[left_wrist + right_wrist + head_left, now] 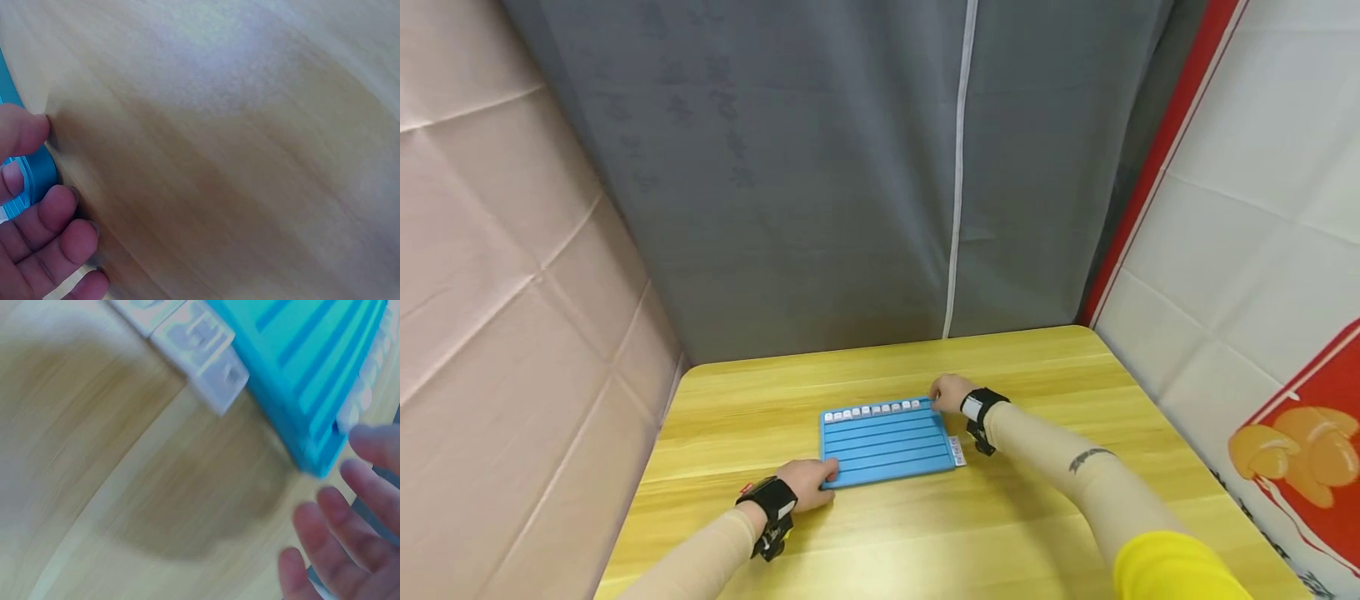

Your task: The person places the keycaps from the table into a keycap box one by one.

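Note:
A blue grooved board (pixel 887 450) lies on the table, with a row of small white tiles (pixel 876 409) in its far groove. My left hand (pixel 805 483) grips the board's near left corner; in the left wrist view the thumb (pixel 25 130) and curled fingers are around the blue corner (pixel 41 174). My right hand (pixel 951 392) is at the far right corner. In the right wrist view its fingers (pixel 337 534) are spread and loosely bent, with the thumb (pixel 375 445) close to the end of the tile row. Contact there is unclear.
A few white marked tiles (pixel 194 340) lie in a line against the board's right edge. The wood-grain table (pixel 760 400) is bordered by a grey curtain (pixel 850 208) behind, a pale padded wall (pixel 512 333) at left and a white and red panel (pixel 1240 250) at right.

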Demonstrator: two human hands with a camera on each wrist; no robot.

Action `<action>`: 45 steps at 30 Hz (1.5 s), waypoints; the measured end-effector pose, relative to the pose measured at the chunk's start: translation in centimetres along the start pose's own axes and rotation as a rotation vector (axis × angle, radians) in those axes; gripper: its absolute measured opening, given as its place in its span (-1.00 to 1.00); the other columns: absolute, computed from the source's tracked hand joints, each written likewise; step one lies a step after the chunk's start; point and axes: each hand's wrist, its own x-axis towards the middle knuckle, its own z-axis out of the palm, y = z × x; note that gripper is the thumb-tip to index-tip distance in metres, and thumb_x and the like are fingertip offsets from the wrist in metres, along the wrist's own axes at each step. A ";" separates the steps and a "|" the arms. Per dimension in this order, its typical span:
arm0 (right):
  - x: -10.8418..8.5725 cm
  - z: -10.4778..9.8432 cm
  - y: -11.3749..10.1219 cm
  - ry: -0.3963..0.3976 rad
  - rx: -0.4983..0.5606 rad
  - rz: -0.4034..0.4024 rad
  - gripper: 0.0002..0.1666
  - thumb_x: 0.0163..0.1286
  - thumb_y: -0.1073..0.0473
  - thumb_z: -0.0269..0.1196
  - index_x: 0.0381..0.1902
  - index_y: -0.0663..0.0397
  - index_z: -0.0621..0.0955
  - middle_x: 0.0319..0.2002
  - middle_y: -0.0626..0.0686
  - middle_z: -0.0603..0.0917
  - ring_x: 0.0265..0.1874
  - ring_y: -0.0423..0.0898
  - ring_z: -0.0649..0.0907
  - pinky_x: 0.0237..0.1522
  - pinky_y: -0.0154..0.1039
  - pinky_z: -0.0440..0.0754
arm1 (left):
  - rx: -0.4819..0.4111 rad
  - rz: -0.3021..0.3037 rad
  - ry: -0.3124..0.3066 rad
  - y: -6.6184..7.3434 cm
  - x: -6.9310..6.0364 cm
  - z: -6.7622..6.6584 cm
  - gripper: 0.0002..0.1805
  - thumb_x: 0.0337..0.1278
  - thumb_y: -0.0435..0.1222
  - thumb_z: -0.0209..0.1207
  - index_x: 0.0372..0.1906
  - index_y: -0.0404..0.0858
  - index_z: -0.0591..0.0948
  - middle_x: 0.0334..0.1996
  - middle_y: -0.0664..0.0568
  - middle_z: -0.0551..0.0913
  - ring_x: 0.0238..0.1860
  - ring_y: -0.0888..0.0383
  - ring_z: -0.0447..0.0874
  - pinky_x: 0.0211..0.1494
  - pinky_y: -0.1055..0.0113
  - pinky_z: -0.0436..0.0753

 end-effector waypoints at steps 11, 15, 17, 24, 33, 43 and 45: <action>-1.8 1.3 2.3 -0.080 0.012 -0.062 -0.75 0.12 0.19 0.43 -0.64 0.20 0.66 -0.74 -0.15 0.43 -0.73 -0.24 0.32 -0.62 -0.36 0.28 | 0.010 -0.026 -0.003 -1.0 0.2 0.1 -0.71 0.10 -0.20 0.29 -0.38 -0.12 0.35 -0.64 0.26 0.15 -0.63 0.27 0.19 -0.52 0.37 0.19; -1.6 1.9 2.2 -0.095 0.020 -0.058 -0.68 0.11 0.19 0.42 -0.71 0.22 0.61 -0.80 -0.15 0.28 -0.78 -0.23 0.23 -0.65 -0.35 0.19 | 0.002 -0.025 0.008 -1.0 0.2 -0.1 -0.71 0.09 -0.23 0.30 -0.38 -0.13 0.36 -0.63 0.24 0.18 -0.62 0.27 0.20 -0.53 0.37 0.19; -1.5 2.1 2.2 -0.088 0.027 -0.056 -0.69 0.11 0.23 0.42 -0.73 0.15 0.58 -0.80 -0.16 0.29 -0.76 -0.23 0.24 -0.63 -0.34 0.21 | 0.002 -0.017 0.015 -1.1 0.2 0.2 -0.71 0.09 -0.22 0.29 -0.37 -0.13 0.35 -0.63 0.23 0.18 -0.62 0.27 0.20 -0.53 0.38 0.19; -1.7 2.0 2.4 -0.110 0.020 -0.032 -0.72 0.10 0.32 0.38 -0.73 0.03 0.59 -0.75 -0.15 0.47 -0.74 -0.23 0.35 -0.63 -0.35 0.31 | 0.015 -0.023 0.016 -1.8 0.5 0.8 -0.71 0.11 -0.19 0.27 -0.38 -0.11 0.33 -0.63 0.25 0.16 -0.63 0.28 0.19 -0.53 0.38 0.18; -2.2 0.8 2.5 -0.121 -0.011 0.091 -0.57 0.14 0.13 0.43 -0.78 0.02 0.47 -0.80 -0.14 0.35 -0.78 -0.22 0.26 -0.67 -0.35 0.21 | 0.019 -0.039 0.017 -2.7 0.7 0.9 -0.70 0.10 -0.17 0.27 -0.39 -0.09 0.32 -0.65 0.23 0.20 -0.63 0.27 0.21 -0.52 0.38 0.18; -3.0 0.4 0.8 -0.207 -0.024 0.286 -0.58 0.21 -0.05 0.39 -0.36 0.21 0.56 -0.56 0.09 0.64 -0.78 -0.16 0.59 -0.51 -0.32 0.55 | 0.015 -0.043 0.021 -2.4 0.8 0.7 -0.72 0.11 -0.18 0.27 -0.39 -0.09 0.34 -0.64 0.25 0.18 -0.63 0.28 0.20 -0.52 0.39 0.17; -3.0 0.5 0.6 -0.214 -0.018 0.284 -0.65 0.20 0.02 0.40 -0.41 0.19 0.55 -0.57 0.09 0.65 -0.77 -0.15 0.60 -0.53 -0.31 0.57 | 0.011 -0.044 0.016 -2.4 0.8 0.6 -0.72 0.11 -0.19 0.27 -0.38 -0.10 0.35 -0.63 0.25 0.19 -0.62 0.28 0.20 -0.52 0.38 0.18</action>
